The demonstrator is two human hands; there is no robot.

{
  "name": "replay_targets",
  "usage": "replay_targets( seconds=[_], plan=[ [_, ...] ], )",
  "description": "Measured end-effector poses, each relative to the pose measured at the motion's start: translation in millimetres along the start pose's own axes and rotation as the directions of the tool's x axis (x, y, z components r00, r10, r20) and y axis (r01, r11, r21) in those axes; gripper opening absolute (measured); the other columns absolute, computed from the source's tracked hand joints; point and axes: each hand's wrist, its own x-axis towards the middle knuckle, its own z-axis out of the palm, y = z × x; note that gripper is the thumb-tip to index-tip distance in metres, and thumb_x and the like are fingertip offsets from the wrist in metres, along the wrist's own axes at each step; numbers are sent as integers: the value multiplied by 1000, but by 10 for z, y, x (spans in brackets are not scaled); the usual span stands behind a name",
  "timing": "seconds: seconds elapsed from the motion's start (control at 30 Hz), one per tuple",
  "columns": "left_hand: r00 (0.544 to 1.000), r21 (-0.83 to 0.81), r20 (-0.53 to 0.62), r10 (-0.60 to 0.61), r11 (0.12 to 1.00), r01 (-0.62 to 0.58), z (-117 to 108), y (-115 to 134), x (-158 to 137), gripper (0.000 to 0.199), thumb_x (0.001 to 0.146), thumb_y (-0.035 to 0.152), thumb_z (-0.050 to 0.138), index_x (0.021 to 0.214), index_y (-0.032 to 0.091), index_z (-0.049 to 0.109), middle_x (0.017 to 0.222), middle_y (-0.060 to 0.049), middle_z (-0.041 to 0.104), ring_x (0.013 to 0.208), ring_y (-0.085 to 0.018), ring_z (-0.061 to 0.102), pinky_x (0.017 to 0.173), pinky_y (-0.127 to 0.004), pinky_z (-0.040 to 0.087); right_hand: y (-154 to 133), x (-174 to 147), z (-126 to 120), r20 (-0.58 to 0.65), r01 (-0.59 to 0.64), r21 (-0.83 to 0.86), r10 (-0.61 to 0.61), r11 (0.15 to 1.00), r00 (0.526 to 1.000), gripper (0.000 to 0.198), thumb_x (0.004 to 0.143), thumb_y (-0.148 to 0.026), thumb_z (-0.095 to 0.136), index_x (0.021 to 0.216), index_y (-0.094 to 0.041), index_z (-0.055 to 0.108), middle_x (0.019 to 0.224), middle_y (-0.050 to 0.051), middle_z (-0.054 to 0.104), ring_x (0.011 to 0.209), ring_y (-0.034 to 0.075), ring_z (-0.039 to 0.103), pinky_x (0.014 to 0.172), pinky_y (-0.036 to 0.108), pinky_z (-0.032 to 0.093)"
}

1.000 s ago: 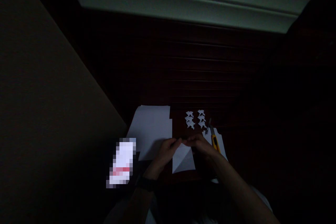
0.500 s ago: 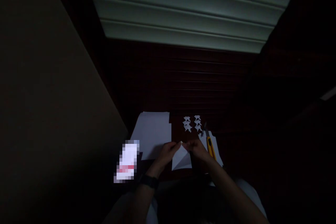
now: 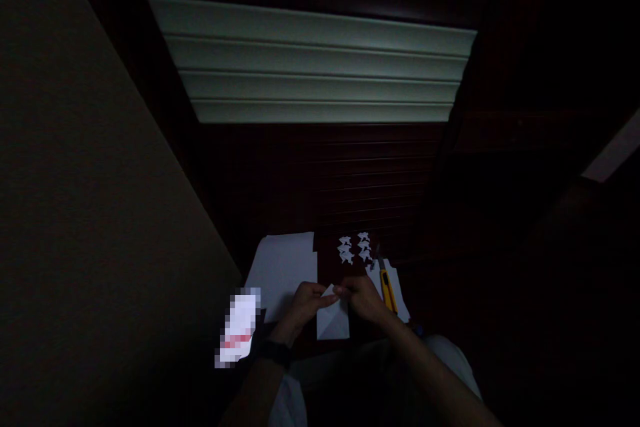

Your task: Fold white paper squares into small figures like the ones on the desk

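Observation:
A partly folded sheet of white paper (image 3: 334, 324) with diagonal creases lies between my hands at the front of the dark table. My left hand (image 3: 306, 303) pinches its upper left edge, thumb laid across the surface. On the other side my right hand (image 3: 361, 295) grips the upper right edge near the pointed top, fingers closed. Beyond them stand several small folded paper figures (image 3: 345, 250) in two columns. A yellow utility knife (image 3: 387, 290) rests on smaller white paper pieces (image 3: 401, 293) to the right of my right hand.
Large white sheets (image 3: 285, 267) lie at the left of the table. A bright, pixelated object (image 3: 239, 327) sits at the left edge. Behind the table rises a dark slatted panel with a pale slatted section (image 3: 320, 67); a wall (image 3: 100, 180) runs along the left.
The camera view has shifted, so the table appears lower and farther left. The paper's pointed top shows more now, and my left thumb lies across the paper.

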Motion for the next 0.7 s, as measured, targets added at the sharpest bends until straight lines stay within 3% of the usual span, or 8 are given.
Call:
replay_targets(
  seconds=[0.2,0.37,0.53,0.7],
  plan=[
    [993,107,-108,-38,993,50,17,-29,191,34,54,44,71,50,12,60,46,5,42,47,-10,38,46,-22,22,34,179,-72,43,51,5,-51,999,998,23,76,-37,61,69,-16,68,60,-1,60,56,12,50,53,21,34],
    [973,173,-225,-53,981,94,9,-148,447,21,56,34,67,51,14,63,46,4,45,49,-12,42,47,-22,22,83,484,78,-67,66,119,-59,991,996,12,68,-27,69,75,-17,69,76,3,68,71,17,59,66,25,42],
    [977,143,-200,-78,984,108,-70,-299,704,19,54,33,69,53,15,65,46,4,48,49,-12,44,46,-22,24,263,814,267,-94,0,187,18,982,995,7,68,-22,66,68,-15,67,70,4,68,65,16,60,60,25,43],
    [983,76,-151,-102,991,114,-201,-442,898,28,55,40,71,55,12,66,45,5,44,45,-10,37,44,-22,23,474,1139,376,-16,-81,288,89,954,996,16,65,-28,69,62,-12,67,57,4,66,52,15,57,48,23,42]
  ],
)
